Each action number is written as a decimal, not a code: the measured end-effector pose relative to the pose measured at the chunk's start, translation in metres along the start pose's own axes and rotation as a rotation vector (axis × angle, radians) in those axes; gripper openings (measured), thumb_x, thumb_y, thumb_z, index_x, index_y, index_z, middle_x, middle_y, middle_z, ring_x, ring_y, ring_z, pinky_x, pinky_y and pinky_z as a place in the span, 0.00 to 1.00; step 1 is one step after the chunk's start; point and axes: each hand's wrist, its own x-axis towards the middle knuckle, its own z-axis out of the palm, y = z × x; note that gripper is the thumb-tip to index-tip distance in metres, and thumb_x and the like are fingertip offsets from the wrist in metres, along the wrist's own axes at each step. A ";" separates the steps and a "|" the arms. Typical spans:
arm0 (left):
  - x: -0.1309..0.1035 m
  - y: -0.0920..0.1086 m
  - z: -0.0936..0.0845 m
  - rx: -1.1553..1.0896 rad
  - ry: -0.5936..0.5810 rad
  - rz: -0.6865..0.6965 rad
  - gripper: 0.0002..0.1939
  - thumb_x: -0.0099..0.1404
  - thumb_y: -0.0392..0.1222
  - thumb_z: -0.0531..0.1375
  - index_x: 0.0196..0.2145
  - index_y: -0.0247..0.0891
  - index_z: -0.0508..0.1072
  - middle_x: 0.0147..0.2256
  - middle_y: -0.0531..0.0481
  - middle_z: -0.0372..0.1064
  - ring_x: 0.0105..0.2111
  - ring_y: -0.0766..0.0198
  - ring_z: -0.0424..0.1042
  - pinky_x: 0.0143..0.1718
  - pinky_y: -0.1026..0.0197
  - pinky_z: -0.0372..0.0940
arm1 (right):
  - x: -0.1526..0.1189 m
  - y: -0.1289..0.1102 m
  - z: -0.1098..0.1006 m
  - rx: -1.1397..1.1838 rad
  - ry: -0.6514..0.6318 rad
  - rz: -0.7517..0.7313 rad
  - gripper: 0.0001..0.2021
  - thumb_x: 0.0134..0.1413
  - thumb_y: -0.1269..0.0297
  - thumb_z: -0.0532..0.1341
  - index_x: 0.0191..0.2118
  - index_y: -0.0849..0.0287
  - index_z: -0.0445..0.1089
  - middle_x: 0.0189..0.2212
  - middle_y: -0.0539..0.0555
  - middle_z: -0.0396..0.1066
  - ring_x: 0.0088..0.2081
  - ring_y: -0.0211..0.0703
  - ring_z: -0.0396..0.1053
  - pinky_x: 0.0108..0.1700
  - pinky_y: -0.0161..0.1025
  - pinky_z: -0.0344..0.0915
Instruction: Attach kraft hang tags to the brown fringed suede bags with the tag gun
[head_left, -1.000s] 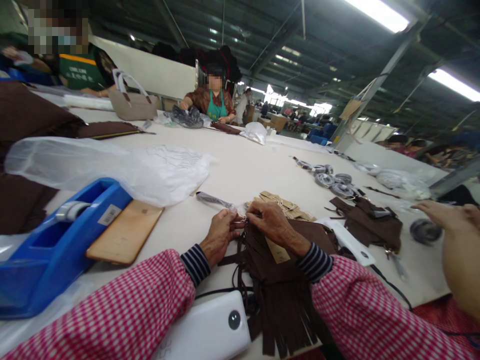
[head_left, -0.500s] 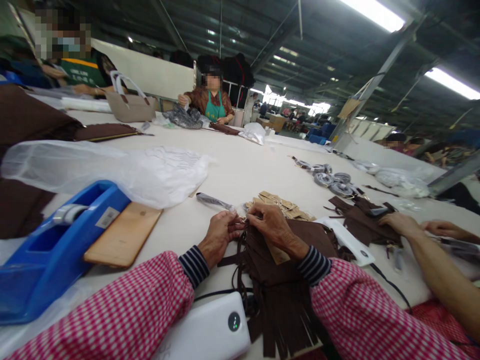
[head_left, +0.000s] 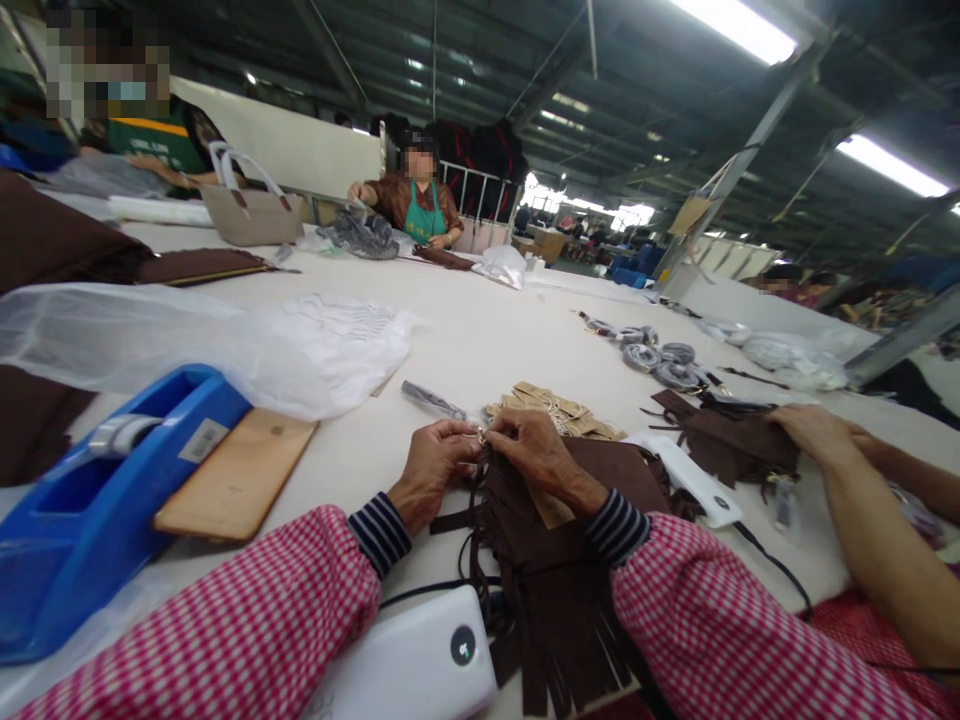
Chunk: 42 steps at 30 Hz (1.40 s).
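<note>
A dark brown fringed bag (head_left: pixel 574 575) lies in front of me, its fringe hanging toward my body. At the bag's upper left corner my left hand (head_left: pixel 431 470) pinches a small gold-coloured metal clasp (head_left: pixel 481 435). A strap end wrapped in plastic (head_left: pixel 433 400) sticks out beyond those fingertips. Close against it, my right hand (head_left: pixel 536 458) is closed in a pinch on the bag's top corner, its thumb and forefinger by the clasp. The fingers partly hide how clasp and bag meet. Brown paper tags (head_left: pixel 559 405) lie in a pile just behind my right hand.
Left are a blue tape dispenser (head_left: pixel 112 510), a gold phone (head_left: pixel 240 475) and a white plastic bag (head_left: pixel 330 350). White power banks (head_left: pixel 405 660) lie near me and at right. A co-worker's hand (head_left: pixel 814 435) touches another brown bag (head_left: pixel 720 445). Wrapped straps (head_left: pixel 660 355) lie further back.
My hands keep their place at the bag's corner; the left fingers have drawn in closer around the clasp. The view has shifted slightly. The co-worker's hand at right has moved a little on its bag.
</note>
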 end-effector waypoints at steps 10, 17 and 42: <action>0.013 0.055 -0.013 0.324 -0.140 0.337 0.07 0.46 0.30 0.69 0.25 0.34 0.75 0.22 0.51 0.73 0.24 0.67 0.69 0.26 0.68 0.61 | 0.006 -0.006 -0.017 0.164 0.002 -0.071 0.06 0.54 0.71 0.62 0.34 0.59 0.78 0.31 0.51 0.75 0.35 0.41 0.69 0.40 0.37 0.62; 0.016 0.053 -0.020 0.202 -0.183 0.238 0.13 0.48 0.36 0.70 0.34 0.35 0.76 0.29 0.50 0.75 0.27 0.67 0.69 0.26 0.67 0.59 | 0.010 -0.012 0.005 0.494 -0.142 0.087 0.06 0.51 0.67 0.63 0.26 0.62 0.73 0.22 0.48 0.68 0.26 0.36 0.63 0.30 0.34 0.58; 0.022 0.030 -0.032 0.256 -0.329 0.087 0.10 0.58 0.47 0.67 0.30 0.37 0.79 0.38 0.44 0.78 0.41 0.58 0.73 0.39 0.61 0.65 | 0.004 0.020 -0.008 0.403 -0.051 0.198 0.12 0.52 0.62 0.64 0.22 0.62 0.70 0.18 0.48 0.65 0.22 0.35 0.61 0.26 0.34 0.55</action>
